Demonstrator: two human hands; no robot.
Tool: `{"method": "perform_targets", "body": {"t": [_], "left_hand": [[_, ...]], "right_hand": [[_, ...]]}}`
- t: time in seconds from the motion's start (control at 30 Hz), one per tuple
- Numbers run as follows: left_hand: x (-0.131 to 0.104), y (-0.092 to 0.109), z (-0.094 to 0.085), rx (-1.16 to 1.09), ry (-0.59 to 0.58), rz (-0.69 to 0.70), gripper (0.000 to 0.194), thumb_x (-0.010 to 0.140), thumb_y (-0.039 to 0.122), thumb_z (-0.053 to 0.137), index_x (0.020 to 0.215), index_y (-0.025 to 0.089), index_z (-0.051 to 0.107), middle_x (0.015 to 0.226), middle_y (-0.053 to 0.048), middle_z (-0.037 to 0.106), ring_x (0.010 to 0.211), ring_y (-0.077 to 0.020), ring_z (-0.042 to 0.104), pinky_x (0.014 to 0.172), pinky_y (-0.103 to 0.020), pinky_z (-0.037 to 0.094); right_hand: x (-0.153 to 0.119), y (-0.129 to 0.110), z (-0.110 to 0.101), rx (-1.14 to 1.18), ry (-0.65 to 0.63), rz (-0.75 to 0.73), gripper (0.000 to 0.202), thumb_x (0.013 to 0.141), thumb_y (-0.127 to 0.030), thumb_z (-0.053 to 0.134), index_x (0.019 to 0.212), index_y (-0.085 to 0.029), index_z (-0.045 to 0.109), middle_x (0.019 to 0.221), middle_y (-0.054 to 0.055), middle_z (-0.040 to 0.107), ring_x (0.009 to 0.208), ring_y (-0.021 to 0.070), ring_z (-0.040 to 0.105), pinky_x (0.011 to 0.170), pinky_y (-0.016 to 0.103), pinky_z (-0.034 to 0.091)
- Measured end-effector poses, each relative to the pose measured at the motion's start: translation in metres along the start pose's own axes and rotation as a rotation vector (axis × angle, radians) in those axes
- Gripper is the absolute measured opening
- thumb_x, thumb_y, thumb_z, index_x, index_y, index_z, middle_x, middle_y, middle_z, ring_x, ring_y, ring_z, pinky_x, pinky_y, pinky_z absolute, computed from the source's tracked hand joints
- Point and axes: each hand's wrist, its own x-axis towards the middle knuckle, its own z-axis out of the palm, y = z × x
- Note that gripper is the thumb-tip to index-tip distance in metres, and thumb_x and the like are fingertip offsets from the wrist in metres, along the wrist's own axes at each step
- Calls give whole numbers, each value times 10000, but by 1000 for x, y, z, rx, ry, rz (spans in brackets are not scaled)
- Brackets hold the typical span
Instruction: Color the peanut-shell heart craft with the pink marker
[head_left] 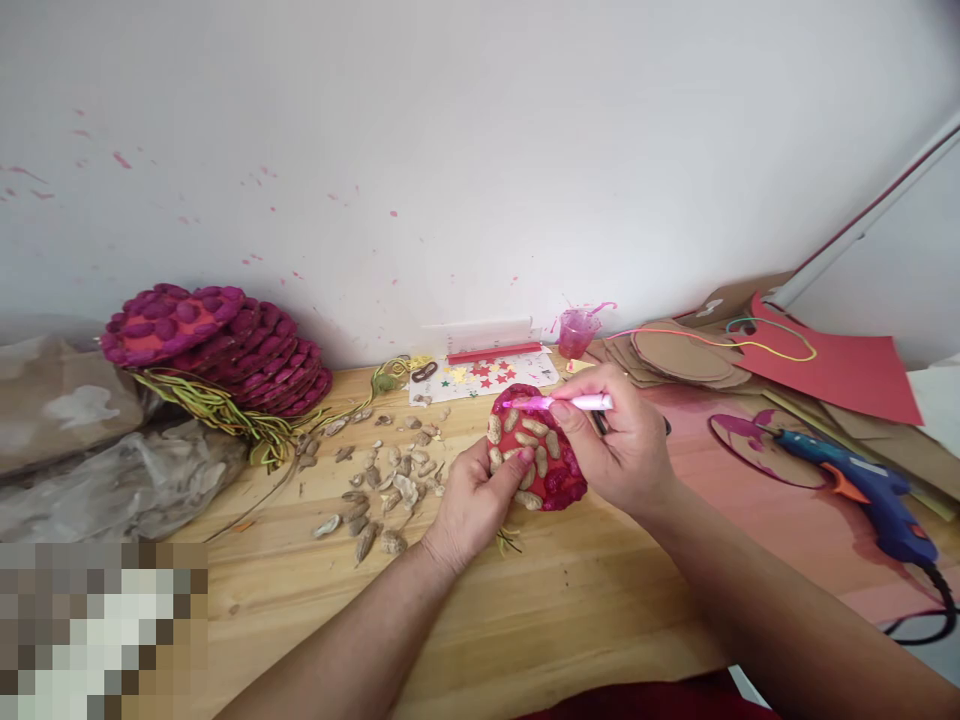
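Near the middle of the table my left hand (480, 490) grips a round red disc (553, 474) by its lower left edge, thumb on top. Whole peanuts cover the disc; those along its top and right edge are painted magenta, the others are bare. My right hand (626, 440) is closed around a slim white paintbrush (591, 402), stained pink toward its tip. That tip lies over the disc's upper left edge, at the magenta peanuts. Green-yellow strands (508, 541) hang below the disc. Loose peanuts and shells (405, 490) are scattered left of my left hand.
Finished-looking magenta discs (180, 325) with tassels (247, 420) are stacked at left, beside plastic bags (165, 470). A paint cup (577, 335) and a sheet with paper stars (420, 390) stand behind. Right are cardboard circles (682, 357), red paper (847, 365) and a corded blue glue gun (862, 487).
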Motion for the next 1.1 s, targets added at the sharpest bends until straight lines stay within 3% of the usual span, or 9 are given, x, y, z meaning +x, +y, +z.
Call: {"method": "perform_targets", "body": {"t": [1.1], "left_hand": [[-1, 1, -1, 70, -3, 14, 387, 841, 521, 726, 911, 146, 666, 841, -51, 704, 740, -169, 590, 707, -277, 498]], "right_hand": [[2, -5, -3, -101, -8, -23, 57, 952, -201, 647, 970, -235, 604, 869, 3, 701, 825, 184, 639, 778, 361, 444]]}}
